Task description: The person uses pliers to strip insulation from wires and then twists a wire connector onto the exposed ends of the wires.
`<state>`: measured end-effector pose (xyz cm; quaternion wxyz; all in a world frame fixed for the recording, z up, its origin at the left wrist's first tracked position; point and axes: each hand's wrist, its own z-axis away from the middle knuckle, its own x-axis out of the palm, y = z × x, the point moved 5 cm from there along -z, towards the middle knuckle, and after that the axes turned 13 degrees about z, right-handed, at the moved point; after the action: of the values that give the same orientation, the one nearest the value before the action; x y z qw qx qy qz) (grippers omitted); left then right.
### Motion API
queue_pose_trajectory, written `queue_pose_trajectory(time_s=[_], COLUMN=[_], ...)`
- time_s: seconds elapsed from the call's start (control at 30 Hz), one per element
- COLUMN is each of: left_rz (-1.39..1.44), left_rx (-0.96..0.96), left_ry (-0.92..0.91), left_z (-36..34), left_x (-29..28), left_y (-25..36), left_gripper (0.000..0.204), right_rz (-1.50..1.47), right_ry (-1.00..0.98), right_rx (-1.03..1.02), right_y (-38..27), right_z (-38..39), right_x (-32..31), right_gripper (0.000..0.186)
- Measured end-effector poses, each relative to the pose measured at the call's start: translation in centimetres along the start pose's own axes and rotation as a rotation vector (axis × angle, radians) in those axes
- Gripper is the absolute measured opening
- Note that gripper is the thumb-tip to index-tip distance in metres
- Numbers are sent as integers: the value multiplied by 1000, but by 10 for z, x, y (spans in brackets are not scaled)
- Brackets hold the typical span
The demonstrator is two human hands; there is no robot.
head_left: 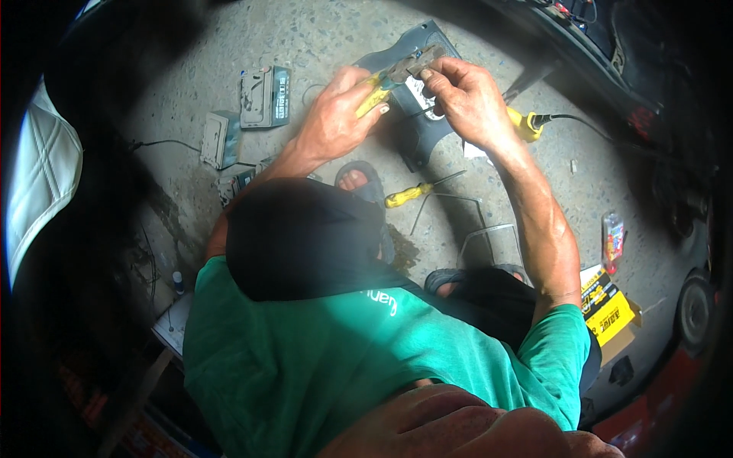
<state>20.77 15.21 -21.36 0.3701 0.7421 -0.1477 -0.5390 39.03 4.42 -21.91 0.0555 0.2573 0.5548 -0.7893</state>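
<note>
Upper centre of frame: left hand [334,118] closed around yellow-handled pliers [391,80], jaws biting a small metal part [424,59]. Right hand [468,98] pinching that same part, steadying it above the concrete floor [321,38]. Yellow screwdriver [416,191] lying below, near a sandalled foot [359,179].

L hand [334,118] grips yellow pliers [385,85] – R hand [469,95] steadies
</note>
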Motion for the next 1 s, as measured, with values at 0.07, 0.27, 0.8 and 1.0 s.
queue_pose_trajectory(time_s=[0.07, 0.27, 0.8, 1.0], left_rz=[-9, 111, 498, 977], left_rx=[13, -93, -294, -419], left_ry=[-27, -60, -178, -288], left_z=[0, 0, 7, 7], left_x=[2, 4, 16, 20], left_y=[2, 2, -11, -3], left_gripper=[25, 31, 28, 32], right_rz=[100, 124, -193, -355], right_ry=[36, 190, 29, -27], right_rx=[-22, -131, -176, -170], right_y=[1, -7, 6, 12], right_z=[0, 4, 2, 2], right_x=[0, -3, 2, 5], right_gripper=[34, 27, 28, 25])
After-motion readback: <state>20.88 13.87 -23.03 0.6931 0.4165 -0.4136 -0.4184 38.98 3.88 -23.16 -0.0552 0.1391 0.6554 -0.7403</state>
